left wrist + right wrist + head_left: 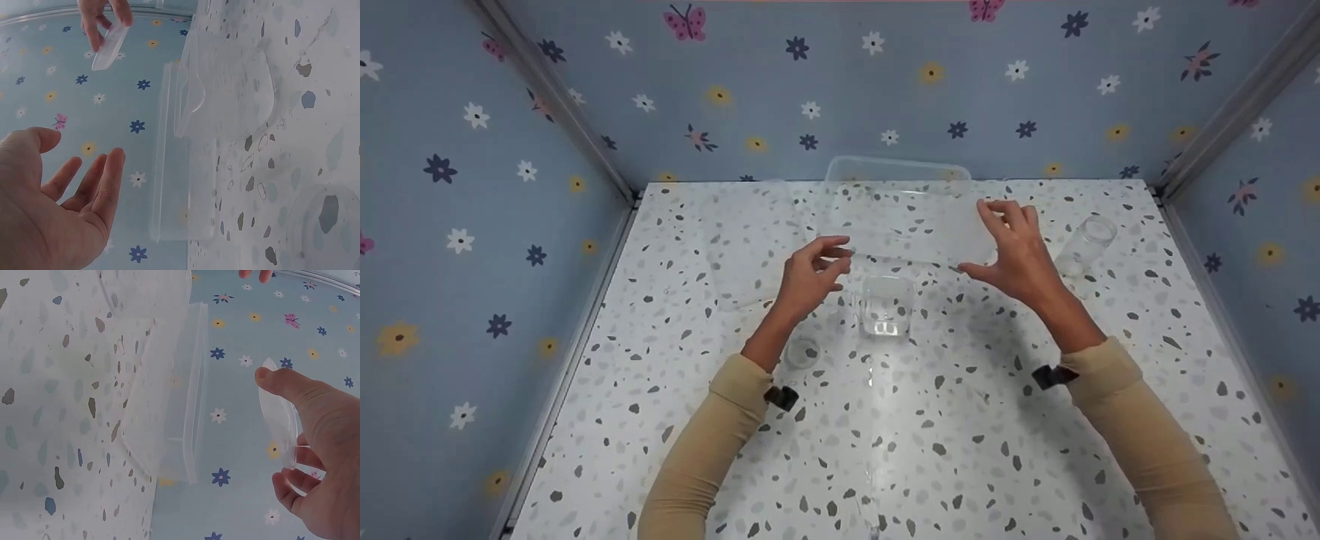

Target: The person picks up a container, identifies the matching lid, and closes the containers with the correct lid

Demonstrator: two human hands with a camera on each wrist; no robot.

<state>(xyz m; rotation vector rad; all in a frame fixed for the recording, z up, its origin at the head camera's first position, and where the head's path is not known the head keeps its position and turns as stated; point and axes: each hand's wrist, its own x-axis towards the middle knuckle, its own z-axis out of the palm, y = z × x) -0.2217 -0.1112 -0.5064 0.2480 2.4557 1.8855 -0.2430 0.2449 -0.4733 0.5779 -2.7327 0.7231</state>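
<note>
My right hand (1020, 255) pinches a small translucent lid (278, 417) by its edges, between the thumb and the fingertips. In the left wrist view that lid (111, 48) hangs tilted above the tabletop. My left hand (810, 276) is held in the air with fingers loosely bent and nothing in it. Below and between both hands stands a small clear square container (887, 306). Behind it a large clear rectangular container (896, 166) stands near the back wall. Both containers look see-through, so their contents are hard to make out.
A clear jar (1087, 241) is by the right forearm. A small round clear piece (802, 352) lies near the left wrist. Left of the large container is a faint flat transparent sheet or lid (750, 247). Patterned walls (840, 90) border the speckled table (945, 450).
</note>
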